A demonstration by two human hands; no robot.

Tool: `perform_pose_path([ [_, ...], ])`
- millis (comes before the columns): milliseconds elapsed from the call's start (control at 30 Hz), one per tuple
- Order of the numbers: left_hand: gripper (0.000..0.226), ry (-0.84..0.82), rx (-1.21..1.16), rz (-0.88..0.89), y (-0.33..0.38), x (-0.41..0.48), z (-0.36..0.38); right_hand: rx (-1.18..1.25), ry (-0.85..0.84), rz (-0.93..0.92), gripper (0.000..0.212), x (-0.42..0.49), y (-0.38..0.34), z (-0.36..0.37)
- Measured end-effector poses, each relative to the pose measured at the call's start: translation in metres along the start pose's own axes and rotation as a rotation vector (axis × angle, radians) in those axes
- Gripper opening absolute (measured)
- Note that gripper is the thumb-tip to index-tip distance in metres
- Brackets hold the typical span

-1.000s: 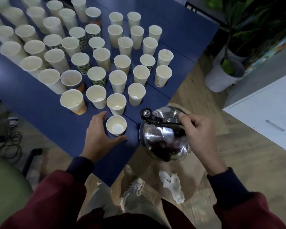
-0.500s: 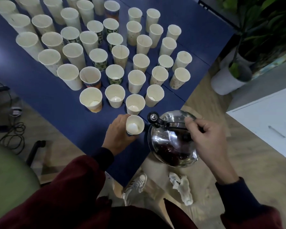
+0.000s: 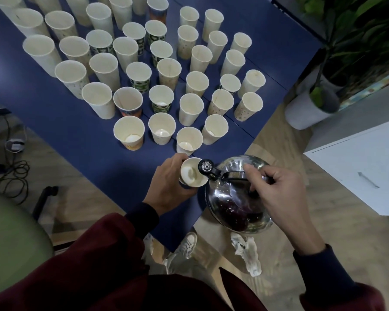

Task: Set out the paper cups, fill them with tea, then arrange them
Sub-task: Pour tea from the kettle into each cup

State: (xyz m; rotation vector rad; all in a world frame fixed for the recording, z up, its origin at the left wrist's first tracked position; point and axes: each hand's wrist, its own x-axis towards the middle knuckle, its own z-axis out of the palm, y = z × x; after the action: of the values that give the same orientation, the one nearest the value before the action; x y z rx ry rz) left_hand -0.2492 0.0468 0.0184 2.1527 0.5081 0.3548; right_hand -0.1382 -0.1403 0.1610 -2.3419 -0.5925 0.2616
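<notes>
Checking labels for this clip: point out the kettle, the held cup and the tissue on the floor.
kettle (image 3: 222, 205): head view, steel body.
held cup (image 3: 189, 174): head view, inside bottom.
tissue (image 3: 247, 252): head view, its middle.

Maroon sleeves (image 3: 88, 254) end in navy cuffs (image 3: 142, 218). The left hand (image 3: 170, 185) and right hand (image 3: 279, 194) are bare. Below show grey trousers (image 3: 180, 264) and pale sneakers (image 3: 188, 242).

The left forearm entered from 7 o'clock, and the left hand (image 3: 171, 185) had its fingers curled round a cup (image 3: 190, 173). The right forearm entered from 5 o'clock; the right hand (image 3: 276, 194), knuckles up, gripped the kettle (image 3: 227, 207) handle, fingers pointing to 10 o'clock.
</notes>
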Motion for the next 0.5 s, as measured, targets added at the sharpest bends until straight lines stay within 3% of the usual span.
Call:
perform_pose_path([
  [500,0.066,-0.012,0.054,0.051,-0.0077,-0.0041,-0.0014,-0.042,-0.021,0.005,0.056,-0.0070,-0.0107,0.0017],
])
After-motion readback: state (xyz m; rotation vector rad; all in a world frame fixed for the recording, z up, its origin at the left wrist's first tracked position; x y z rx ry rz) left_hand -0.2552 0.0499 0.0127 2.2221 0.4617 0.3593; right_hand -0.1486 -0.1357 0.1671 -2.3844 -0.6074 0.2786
